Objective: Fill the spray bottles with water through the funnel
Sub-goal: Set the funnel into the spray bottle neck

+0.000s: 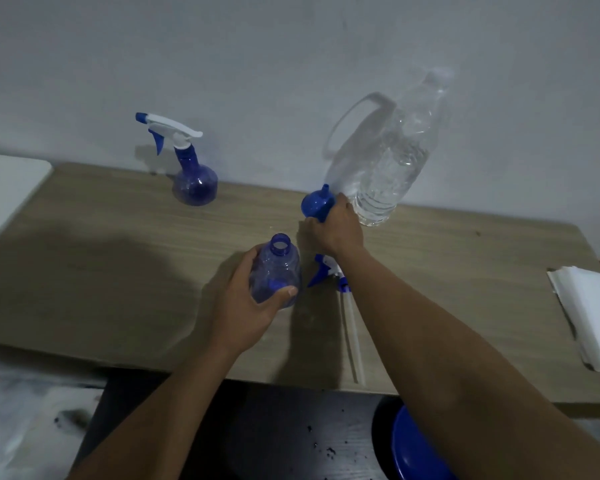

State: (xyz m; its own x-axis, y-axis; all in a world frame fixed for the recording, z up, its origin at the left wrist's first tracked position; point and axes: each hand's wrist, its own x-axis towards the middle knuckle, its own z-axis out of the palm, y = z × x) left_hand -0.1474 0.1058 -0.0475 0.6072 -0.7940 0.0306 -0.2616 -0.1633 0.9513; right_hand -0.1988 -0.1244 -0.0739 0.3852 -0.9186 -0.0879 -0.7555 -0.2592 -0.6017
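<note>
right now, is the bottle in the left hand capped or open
Open. The bottle held by the left hand shows a bare mouth, and a spray head lies on the table beside it.

The table [118,271] is finished in pale wood grain, matt and smooth. The near bottle [274,271] and the far bottle [194,183] are made of translucent blue plastic, slightly glossy. The funnel [317,204] is of opaque blue plastic, smooth. The jug [388,168] is of clear, ribbed plastic. White paper [589,313] is stacked at the right. The wall [291,46] is painted matt.
</note>
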